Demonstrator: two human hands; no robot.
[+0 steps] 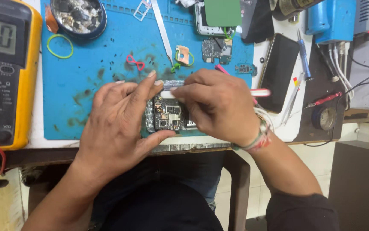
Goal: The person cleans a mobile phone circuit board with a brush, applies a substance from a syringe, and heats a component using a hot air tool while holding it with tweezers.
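Observation:
An opened phone [167, 114] with its circuit board bare lies on the blue work mat [94, 85] near the front edge. My left hand [118, 124] cups the phone from the left, thumb under it and fingers over its top. My right hand [218, 107] rests on the phone's right side and grips a white and pink brush-like tool [261, 92], whose head sits at the phone's top edge. Much of the phone is hidden by both hands.
A yellow multimeter [6, 72] stands at the left. On the mat lie a round dish of scraps [78, 16], a green rubber band [59, 46], a red band [135, 62], tweezers [162, 30] and small boards [213, 49]. A dark phone [280, 70] and screwdrivers [303, 53] lie right.

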